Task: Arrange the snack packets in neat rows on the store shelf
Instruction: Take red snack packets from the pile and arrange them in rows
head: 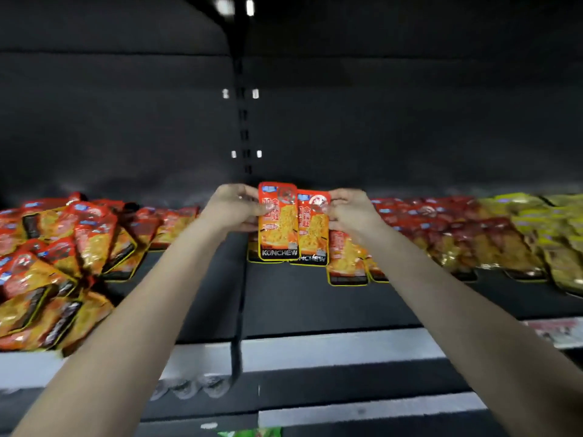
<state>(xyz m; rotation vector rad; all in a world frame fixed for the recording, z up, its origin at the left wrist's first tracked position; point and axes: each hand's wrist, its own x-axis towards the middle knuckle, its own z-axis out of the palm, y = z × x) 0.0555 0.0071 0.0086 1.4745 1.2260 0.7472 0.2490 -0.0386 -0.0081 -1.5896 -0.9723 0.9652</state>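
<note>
Held packets [293, 223] red-orange, yellow centre, black base band; right-end packets [555, 228] yellow-green; shelf [299, 298] black.

A shop: dark display shelf [315, 298] stocked with many snack packets [441, 228]

The left hand [235, 207] is covering the left edge of the upright packet [278, 219] it is gripping, and the right hand [348, 211] is hiding the right edge of the second packet [313, 228], whose lower-left corner and first brand letters are slipping behind the first. The right forearm is blocking part of the flat red packets [346, 260] lying behind it. The loose pile [47, 266] at the left is running off the picture's edge, and its print is smearing with blur. The yellow packets [555, 234] at the far right are also being cropped and blurring. A green item [252, 433] is showing only partly at the bottom edge, too little to identify.
</note>
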